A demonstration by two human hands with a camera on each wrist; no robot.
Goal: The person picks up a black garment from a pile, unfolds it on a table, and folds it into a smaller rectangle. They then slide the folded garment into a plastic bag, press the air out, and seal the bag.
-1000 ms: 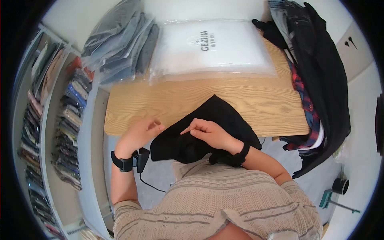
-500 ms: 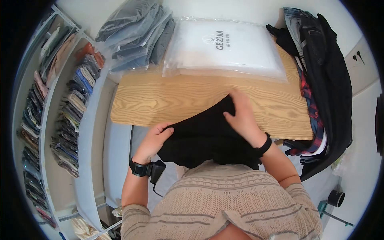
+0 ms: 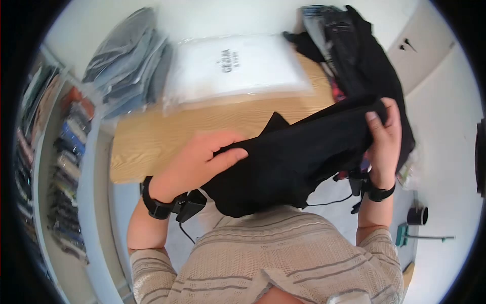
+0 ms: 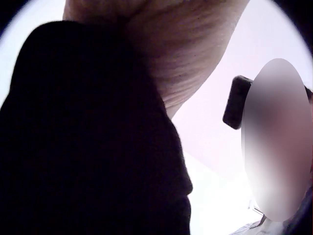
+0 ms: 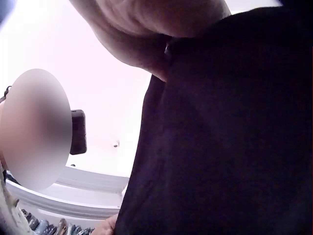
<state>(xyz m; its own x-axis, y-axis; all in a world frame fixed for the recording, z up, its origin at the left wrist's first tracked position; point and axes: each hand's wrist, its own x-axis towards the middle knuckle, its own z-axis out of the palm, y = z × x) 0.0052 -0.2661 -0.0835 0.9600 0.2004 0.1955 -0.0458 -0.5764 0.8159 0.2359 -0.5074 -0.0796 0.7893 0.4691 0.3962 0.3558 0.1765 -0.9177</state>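
Note:
A black garment [image 3: 298, 152] is stretched between my two hands, in front of the body and over the table's near edge. My left hand [image 3: 200, 164] pinches its left end between thumb and fingers. At the upper right corner my right hand [image 3: 386, 137] grips the cloth, thumb on the near side and fingers behind. A pointed flap of the cloth sticks up behind the top edge. In the left wrist view the dark cloth [image 4: 93, 137] hangs below the palm, and in the right wrist view the cloth [image 5: 220, 132] fills the right side. Its exact kind does not show.
On the wooden table [image 3: 147, 144] lies a stack of white clear-wrapped packages [image 3: 263, 71]. Bagged grey garments [image 3: 131, 66] are piled to its left. Jeans and dark clothes [image 3: 349, 50] hang over the right end. Shelves of folded clothes [image 3: 71, 167] stand at the left.
Both hands have taken hold of the black garment; the right hand has moved out to the right, spreading it and lifting its right end. The head view has shifted.

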